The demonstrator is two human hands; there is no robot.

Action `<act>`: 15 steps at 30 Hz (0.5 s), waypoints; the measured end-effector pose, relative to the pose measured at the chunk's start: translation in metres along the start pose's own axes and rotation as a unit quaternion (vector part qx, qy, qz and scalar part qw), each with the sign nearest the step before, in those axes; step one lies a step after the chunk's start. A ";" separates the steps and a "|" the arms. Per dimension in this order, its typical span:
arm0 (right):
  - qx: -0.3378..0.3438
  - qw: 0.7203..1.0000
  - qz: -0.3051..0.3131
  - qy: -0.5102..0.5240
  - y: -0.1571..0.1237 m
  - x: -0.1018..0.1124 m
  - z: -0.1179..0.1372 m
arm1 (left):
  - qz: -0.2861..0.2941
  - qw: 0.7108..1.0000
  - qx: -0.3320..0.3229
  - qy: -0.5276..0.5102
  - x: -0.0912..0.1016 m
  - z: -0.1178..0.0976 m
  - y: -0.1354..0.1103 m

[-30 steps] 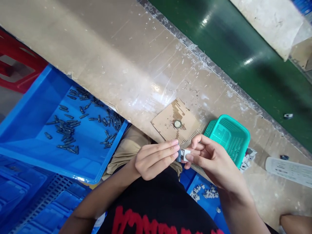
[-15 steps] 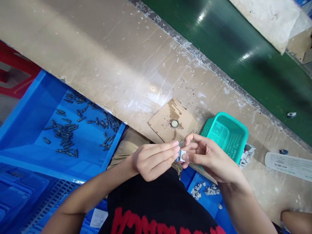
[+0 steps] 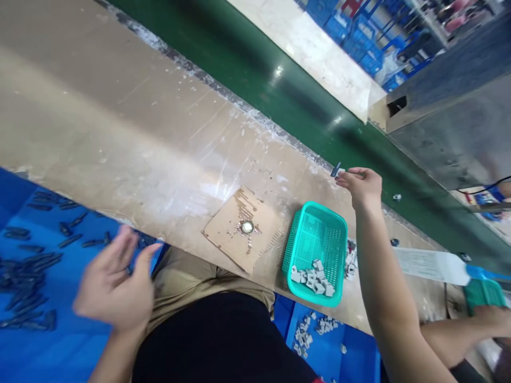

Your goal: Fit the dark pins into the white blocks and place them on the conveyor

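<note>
My right hand (image 3: pixel 363 186) is stretched out at the edge of the green belt (image 3: pixel 303 101). Its fingertips pinch a small part (image 3: pixel 336 171), a dark pin with a whitish block on it. My left hand (image 3: pixel 115 282), smeared by motion, hangs over the near edge of the blue bin (image 3: pixel 75 346) on the left, fingers and thumb apart and nothing in them. Dark pins (image 3: pixel 27 266) lie loose in that bin. On the bench, a stained piece of cardboard (image 3: pixel 223 239) bears a round cap-like disc (image 3: pixel 247 227).
A green plastic basket (image 3: pixel 294 239) holds whitish blocks (image 3: pixel 315 279). Similar blocks lie beside it and in a lower blue bin (image 3: pixel 351 348). A single part (image 3: pixel 396 197) lies on the belt. At right are a pale strip (image 3: pixel 427 264) and another person's arm (image 3: pixel 455 332).
My hands have parted. The right carried the small part away toward the belt, while the left moved off to the bin on the left. The camera view has shifted right.
</note>
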State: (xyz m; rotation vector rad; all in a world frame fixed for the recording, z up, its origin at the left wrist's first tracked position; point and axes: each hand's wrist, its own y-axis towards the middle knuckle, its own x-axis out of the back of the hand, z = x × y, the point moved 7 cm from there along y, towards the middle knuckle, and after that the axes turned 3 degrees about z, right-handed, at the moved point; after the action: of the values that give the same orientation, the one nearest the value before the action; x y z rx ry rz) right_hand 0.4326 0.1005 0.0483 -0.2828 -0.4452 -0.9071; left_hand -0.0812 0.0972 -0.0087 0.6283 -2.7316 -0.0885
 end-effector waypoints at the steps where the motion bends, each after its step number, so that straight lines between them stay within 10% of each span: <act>1: -0.003 1.000 -0.013 -0.002 0.023 0.007 -0.007 | -0.031 0.998 0.052 -0.012 0.011 0.017 0.006; 3: -0.004 0.999 -0.044 -0.005 0.055 0.018 -0.018 | -0.053 0.996 0.064 0.021 0.028 0.042 0.019; 7: 0.006 0.998 -0.069 -0.004 0.064 0.031 -0.025 | 0.113 0.957 -0.001 0.269 0.020 0.097 0.040; 11: 0.035 0.999 0.033 -0.011 0.016 0.035 -0.013 | 0.317 0.897 0.123 0.282 -0.005 0.161 0.028; 15: 0.048 0.973 0.212 -0.078 -0.064 0.031 -0.006 | 0.373 0.876 0.147 0.268 -0.016 0.168 0.013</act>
State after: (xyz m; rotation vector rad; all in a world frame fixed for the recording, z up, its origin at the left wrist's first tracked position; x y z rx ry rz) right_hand 0.3988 0.0394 0.0612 -0.3461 -0.5462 -0.4451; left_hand -0.1296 0.1133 -0.1706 -0.3350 -2.2514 0.6004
